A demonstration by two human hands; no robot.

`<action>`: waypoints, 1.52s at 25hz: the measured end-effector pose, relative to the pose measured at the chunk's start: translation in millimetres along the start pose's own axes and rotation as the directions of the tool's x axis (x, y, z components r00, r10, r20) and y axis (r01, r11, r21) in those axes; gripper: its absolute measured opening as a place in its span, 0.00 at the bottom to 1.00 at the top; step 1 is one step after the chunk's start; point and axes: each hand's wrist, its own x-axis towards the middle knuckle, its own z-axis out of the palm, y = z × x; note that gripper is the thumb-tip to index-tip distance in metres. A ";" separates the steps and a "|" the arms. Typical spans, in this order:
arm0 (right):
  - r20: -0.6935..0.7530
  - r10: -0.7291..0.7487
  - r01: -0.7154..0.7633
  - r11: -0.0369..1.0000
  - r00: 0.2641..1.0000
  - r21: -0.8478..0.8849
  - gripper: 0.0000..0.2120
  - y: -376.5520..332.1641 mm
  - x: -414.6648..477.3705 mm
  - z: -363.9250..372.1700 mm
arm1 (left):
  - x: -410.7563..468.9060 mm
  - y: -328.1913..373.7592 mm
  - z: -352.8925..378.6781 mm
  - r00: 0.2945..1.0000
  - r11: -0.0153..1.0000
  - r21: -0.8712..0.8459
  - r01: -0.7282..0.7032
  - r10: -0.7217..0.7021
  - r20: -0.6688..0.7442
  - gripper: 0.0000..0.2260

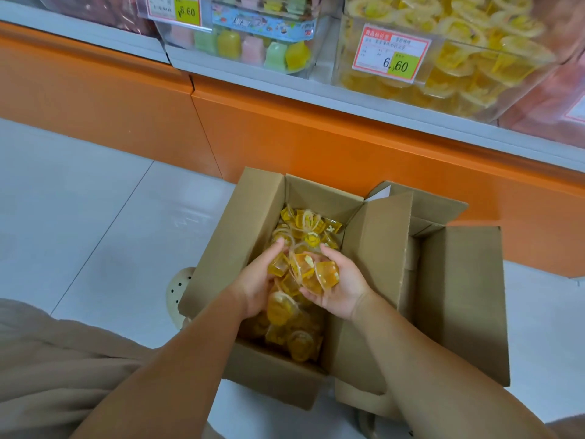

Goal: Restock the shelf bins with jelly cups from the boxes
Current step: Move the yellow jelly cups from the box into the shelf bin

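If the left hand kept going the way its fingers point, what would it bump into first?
Most likely the left hand meets the loose jelly cups just ahead, then the far wall of the box; depth is unclear.

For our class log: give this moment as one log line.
left hand, right hand: hold yellow plastic jelly cups | where: in open brown cardboard box

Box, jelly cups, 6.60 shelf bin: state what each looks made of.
Box: corrugated cardboard, matte brown; folded flaps, creased edges. Jelly cups: probably thin clear plastic, glossy; yellow jelly shows through. Shelf bin: clear rigid plastic, perhaps acrylic; contents visible through its walls.
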 end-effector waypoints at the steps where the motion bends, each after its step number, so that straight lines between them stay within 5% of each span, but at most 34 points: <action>1: 0.003 -0.022 0.022 1.000 1.000 -0.011 0.17 -2.9 -3.5 1.6 | -3.4 2.2 3.2 1.000 1.000 0.018 0.013 -0.013 -0.003 0.26; 7: 0.052 -0.164 0.169 0.977 0.985 -0.127 0.19 -21.1 -29.6 14.9 | -26.6 22.2 27.1 1.000 1.000 -0.026 -0.015 0.014 -0.016 0.27; 15: 0.196 -0.349 0.393 0.877 0.917 -0.278 0.16 -71.6 -102.2 42.3 | -73.7 67.7 71.7 0.974 0.981 -0.160 -0.109 0.137 0.178 0.21; 21: 0.243 -0.410 0.465 0.851 0.879 -0.243 0.14 -94.7 -152.8 48.3 | -101.8 78.8 97.3 0.930 0.950 -0.302 -0.080 0.180 0.320 0.25; 26: 0.300 -0.476 0.560 0.749 0.827 -0.355 0.14 -116.6 -190.4 70.3 | -135.1 114.6 123.4 0.936 0.949 -0.273 -0.155 0.230 0.268 0.28; 31: 0.348 -0.500 0.554 0.830 0.793 -0.068 0.12 -152.8 -219.4 94.6 | -168.2 151.7 140.3 0.934 0.930 -0.299 -0.216 0.286 0.214 0.15; 38: 0.394 -0.518 0.438 0.854 0.759 0.280 0.15 -174.3 -232.6 82.0 | -174.7 177.5 158.9 0.874 0.884 -0.419 -0.207 0.359 0.327 0.20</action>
